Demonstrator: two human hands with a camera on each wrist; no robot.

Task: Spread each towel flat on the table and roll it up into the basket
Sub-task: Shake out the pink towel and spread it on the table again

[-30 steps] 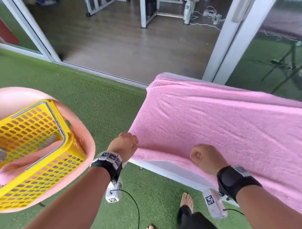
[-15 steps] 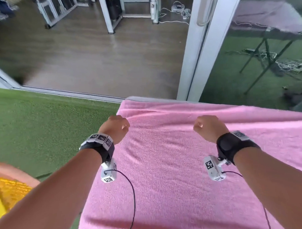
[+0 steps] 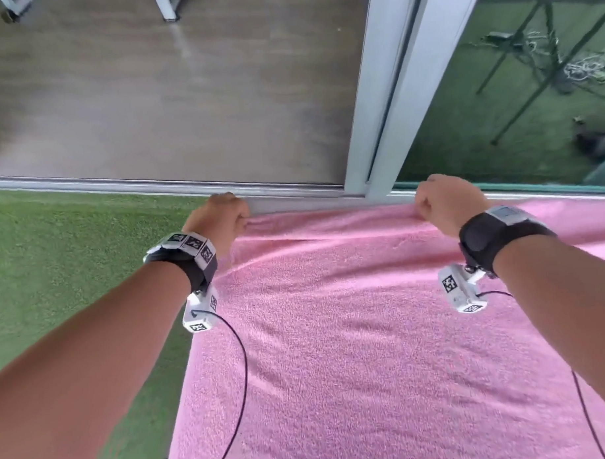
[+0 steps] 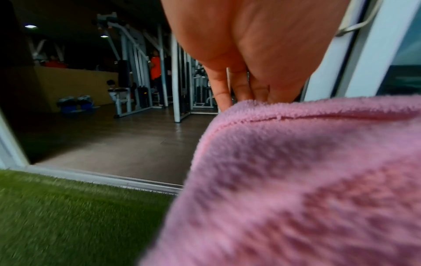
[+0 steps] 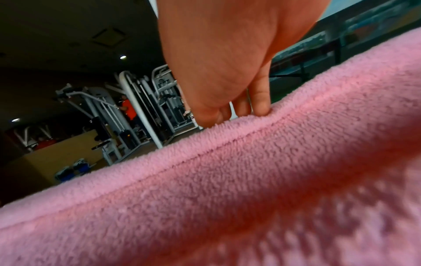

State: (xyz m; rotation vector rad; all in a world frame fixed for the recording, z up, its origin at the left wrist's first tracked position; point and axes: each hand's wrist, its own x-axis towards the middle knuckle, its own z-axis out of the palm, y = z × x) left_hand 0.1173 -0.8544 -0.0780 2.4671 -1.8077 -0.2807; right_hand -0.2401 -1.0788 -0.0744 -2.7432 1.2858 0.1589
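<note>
A pink towel (image 3: 366, 330) lies spread over the table, covering it from the near side to the far edge. My left hand (image 3: 222, 220) grips the towel's far left corner, fingers curled over the hem (image 4: 250, 108). My right hand (image 3: 444, 203) grips the same far edge further right, fingers curled over it and pressing into the hem (image 5: 262, 115). The cloth between the two hands shows shallow folds. The basket is out of view.
Green artificial turf (image 3: 55, 272) lies left of the table. Beyond the far edge run a sliding door track (image 3: 155, 183) and a white door frame (image 3: 392, 89). Gym machines (image 4: 145, 72) stand inside on the dark floor.
Both hands have travelled from the towel's near edge across to its far edge. My view has swung right and forward, so the yellow basket on the pink stool is gone from sight.
</note>
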